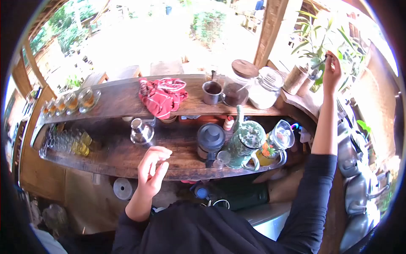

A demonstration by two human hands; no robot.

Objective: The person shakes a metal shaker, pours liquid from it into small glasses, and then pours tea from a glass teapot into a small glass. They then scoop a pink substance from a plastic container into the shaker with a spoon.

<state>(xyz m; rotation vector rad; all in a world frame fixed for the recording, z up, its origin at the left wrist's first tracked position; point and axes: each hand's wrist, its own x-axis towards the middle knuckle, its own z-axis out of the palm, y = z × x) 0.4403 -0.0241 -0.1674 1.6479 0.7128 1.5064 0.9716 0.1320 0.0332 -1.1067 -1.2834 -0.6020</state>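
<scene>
Being pinched by the right hand (333, 73), the slender dark utensil (319, 63) was judged light, stiff, best gripped near its end; the left hand (152, 170) was held half-open, empty

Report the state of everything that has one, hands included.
Red checked cloth: crumpled
Clear glass jar with round wooden lid: closed
Grey metal mug: uncovered, dark contents
Cylindrical container with dark grey lid: covered
Green mottled pitcher: upright
Left hand: empty, fingers half-curled
Right hand: raised, grip unclear
</scene>
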